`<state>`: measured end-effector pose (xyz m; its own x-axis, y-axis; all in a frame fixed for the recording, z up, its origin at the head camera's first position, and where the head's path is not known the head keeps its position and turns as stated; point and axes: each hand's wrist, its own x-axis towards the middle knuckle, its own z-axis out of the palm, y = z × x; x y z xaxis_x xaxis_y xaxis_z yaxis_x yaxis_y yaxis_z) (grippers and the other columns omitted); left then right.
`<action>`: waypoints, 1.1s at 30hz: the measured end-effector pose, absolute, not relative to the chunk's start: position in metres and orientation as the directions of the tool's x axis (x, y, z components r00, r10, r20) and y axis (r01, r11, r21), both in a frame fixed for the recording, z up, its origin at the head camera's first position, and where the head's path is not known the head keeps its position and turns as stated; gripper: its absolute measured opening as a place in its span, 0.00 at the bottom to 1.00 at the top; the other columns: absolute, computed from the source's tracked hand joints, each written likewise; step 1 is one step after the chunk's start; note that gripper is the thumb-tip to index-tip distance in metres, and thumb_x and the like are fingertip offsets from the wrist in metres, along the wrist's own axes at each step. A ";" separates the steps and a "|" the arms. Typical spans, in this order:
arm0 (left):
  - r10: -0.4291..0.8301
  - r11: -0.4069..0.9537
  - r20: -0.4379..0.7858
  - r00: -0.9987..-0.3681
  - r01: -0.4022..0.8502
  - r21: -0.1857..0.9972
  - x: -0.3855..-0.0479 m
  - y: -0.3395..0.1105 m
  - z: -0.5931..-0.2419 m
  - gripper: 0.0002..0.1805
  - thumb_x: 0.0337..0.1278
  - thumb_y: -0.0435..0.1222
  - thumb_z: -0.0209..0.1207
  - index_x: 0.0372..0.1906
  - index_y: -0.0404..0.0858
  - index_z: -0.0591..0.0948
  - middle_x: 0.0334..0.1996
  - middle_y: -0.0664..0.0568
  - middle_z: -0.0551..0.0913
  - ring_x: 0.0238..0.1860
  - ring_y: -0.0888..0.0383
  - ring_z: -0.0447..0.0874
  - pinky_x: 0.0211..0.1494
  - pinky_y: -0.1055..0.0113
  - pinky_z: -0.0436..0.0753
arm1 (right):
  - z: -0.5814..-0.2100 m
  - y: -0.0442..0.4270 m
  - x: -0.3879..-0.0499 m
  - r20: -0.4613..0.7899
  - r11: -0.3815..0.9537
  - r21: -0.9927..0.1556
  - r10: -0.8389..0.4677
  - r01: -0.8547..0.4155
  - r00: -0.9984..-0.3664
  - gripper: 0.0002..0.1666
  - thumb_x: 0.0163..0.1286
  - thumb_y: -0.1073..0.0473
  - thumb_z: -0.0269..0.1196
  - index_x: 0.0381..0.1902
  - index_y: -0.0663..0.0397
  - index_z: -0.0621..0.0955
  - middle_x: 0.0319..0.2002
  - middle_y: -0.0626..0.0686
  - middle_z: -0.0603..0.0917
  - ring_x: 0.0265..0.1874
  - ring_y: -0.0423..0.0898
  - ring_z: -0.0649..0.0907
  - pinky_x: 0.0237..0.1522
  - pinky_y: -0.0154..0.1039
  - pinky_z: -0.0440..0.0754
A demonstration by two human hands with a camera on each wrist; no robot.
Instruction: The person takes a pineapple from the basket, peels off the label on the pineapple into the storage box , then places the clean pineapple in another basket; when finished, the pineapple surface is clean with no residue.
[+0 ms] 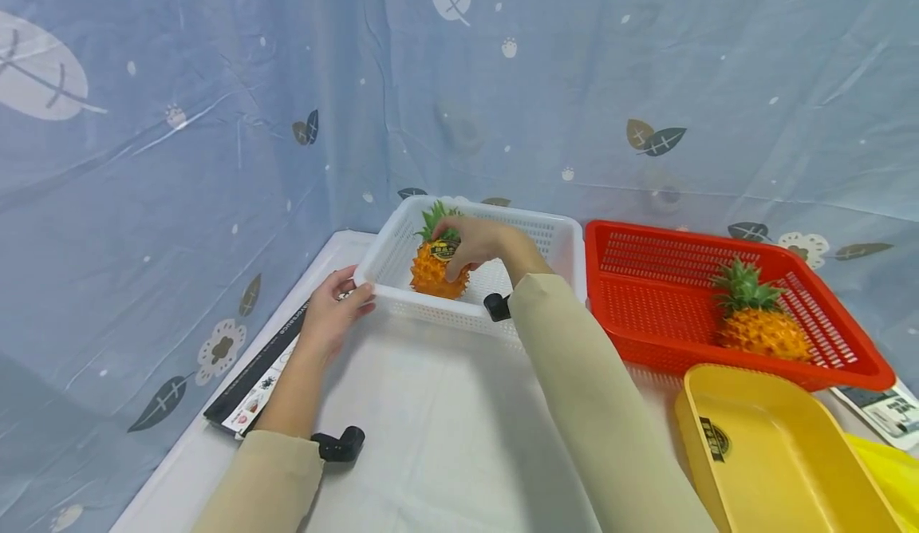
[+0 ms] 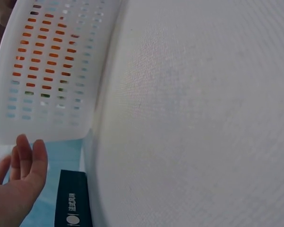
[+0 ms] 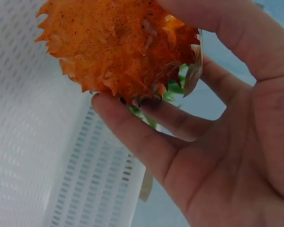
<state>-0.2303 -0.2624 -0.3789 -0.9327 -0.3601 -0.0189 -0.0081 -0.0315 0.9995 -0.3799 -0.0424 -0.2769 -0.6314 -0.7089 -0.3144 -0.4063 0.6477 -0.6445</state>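
Observation:
A pineapple (image 1: pixel 439 278), orange and spiky with a green crown and a black-and-gold label, is at the left end of the white basket (image 1: pixel 438 302). My right hand (image 1: pixel 477 242) grips its body from the right, thumb on the near side. The right wrist view shows the pineapple (image 3: pixel 118 47) between the thumb and fingers of this hand (image 3: pixel 217 132); part of it is cut off. At the basket's near left corner, my left hand (image 1: pixel 332 309) holds the rim between thumb and fingers. Through the basket wall (image 2: pixel 61 127), orange shows in the left wrist view.
A red basket (image 1: pixel 625 333) holding a second pineapple (image 1: pixel 764 332) stands right of the white one. In front of it is a yellow tray (image 1: pixel 797 453) with a black label. A flat black-and-white box (image 1: pixel 266 381) lies along the table's left edge. A patterned blue curtain (image 1: pixel 538 102) hangs behind.

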 end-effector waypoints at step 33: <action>-0.359 -0.014 -0.012 -0.933 -0.007 1.000 -0.231 -0.261 -0.381 0.33 0.74 0.32 0.58 0.78 0.35 0.64 0.50 0.54 0.74 0.42 0.70 0.84 0.60 0.68 0.85 | -0.233 0.019 -0.324 -0.069 0.571 -0.691 -0.663 -0.443 -0.746 0.44 0.57 0.57 0.75 0.70 0.35 0.72 0.62 0.54 0.76 0.57 0.53 0.79 0.57 0.51 0.83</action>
